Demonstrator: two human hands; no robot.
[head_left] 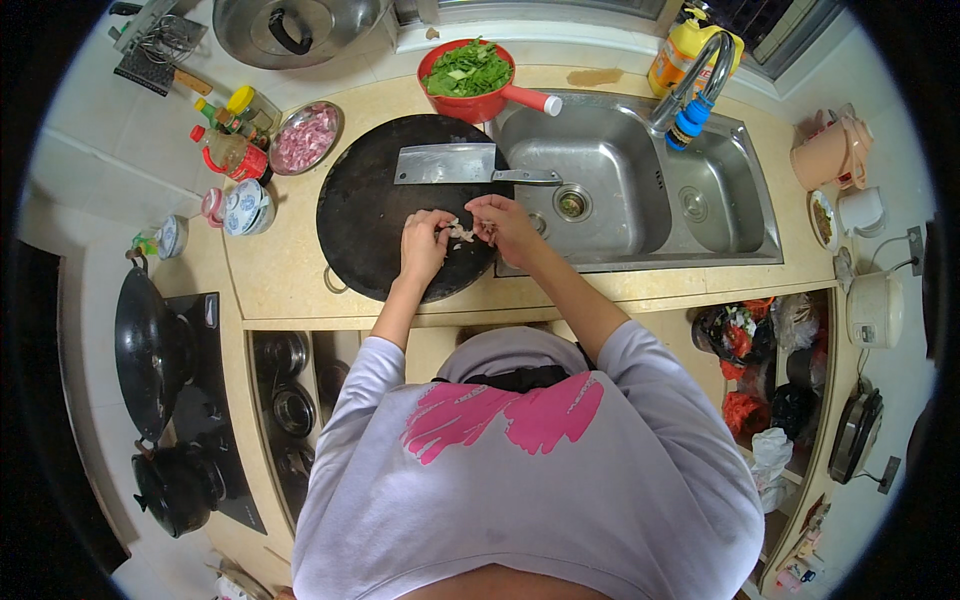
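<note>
A large round dark chopping board (365,210) lies on the counter to the left of the sink. Small pale pieces (460,232), which look like garlic, sit in a little heap near its right side. My left hand (428,235) is at the left of the heap, fingertips pinched together. Just to the right, my right hand (505,228) has its fingers closed in a pinch at a small pale piece. What my left fingers hold is too small to make out. A cleaver (445,165) rests flat beyond my hands, its handle reaching over the sink's edge.
A double steel sink (600,180) with a tap (715,75) is at the right. Behind the board stands a red strainer (468,105) of chopped greens. A plate of raw meat (305,138), sauce bottles and lidded bowls are at the left, with a wok (150,350) on the stove.
</note>
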